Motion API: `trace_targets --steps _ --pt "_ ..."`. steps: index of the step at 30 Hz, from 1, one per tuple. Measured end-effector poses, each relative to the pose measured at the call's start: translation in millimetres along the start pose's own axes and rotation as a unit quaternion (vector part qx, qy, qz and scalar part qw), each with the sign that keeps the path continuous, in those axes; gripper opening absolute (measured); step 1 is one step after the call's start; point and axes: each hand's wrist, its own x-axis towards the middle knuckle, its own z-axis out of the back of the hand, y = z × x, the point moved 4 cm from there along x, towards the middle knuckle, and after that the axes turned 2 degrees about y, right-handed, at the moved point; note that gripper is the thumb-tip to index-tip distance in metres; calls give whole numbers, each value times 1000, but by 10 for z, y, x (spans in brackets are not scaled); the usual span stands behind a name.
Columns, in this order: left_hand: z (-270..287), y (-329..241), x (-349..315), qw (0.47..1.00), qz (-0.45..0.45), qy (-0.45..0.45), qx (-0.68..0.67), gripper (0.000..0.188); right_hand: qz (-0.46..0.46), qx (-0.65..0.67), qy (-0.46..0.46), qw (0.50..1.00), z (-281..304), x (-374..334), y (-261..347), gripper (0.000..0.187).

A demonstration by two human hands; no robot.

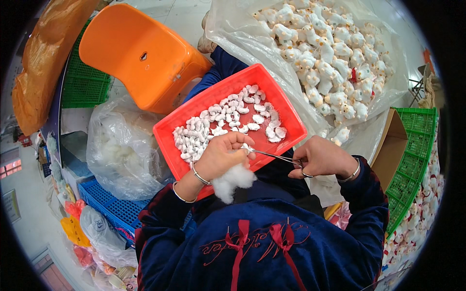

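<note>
Over the near edge of a red plastic tray (167, 137), my left hand (218, 156) pinches a small white fabric piece (246, 148). A tuft of white stuffing (235, 183) hangs below that palm, held against it. My right hand (321, 157) is closed round the finger loops of metal forceps (277, 156). Their slim tip reaches left to the fabric piece; whether it goes inside cannot be made out. Many small white plump pieces (190, 138) are heaped at the tray's left, and flatter white pieces (274, 132) lie toward its right. The tray rests over my lap.
An orange plastic chair (136, 53) stands at the far left. Beside it a clear bag (124, 145) holds white stuffing. At the far right, a large clear bag holds piled white plush toys (325, 58). Green crates (412, 160) and a cardboard box (390, 150) flank my right arm; a blue crate (114, 206) sits left.
</note>
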Motion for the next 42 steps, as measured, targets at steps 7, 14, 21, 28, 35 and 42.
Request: trace_targets --steps 7,14,21,28,35,42 --pt "21 55 -2 997 -10 27 -74 25 -5 3 17 1000 20 44 -22 37" --pt "-12 -13 -28 998 -8 43 -44 29 23 -31 35 999 68 77 -96 43" --pt "-55 -28 -22 997 -25 69 -28 28 36 -38 28 998 77 104 -91 45" --pt "-125 -134 -51 994 -56 18 97 23 58 -32 29 997 110 95 -62 36" --pt "-158 -204 -98 929 -246 -100 257 12 16 50 68 996 132 41 27 38" --pt "70 -208 -168 928 -227 -126 269 10 6 73 70 995 50 -15 -67 34"
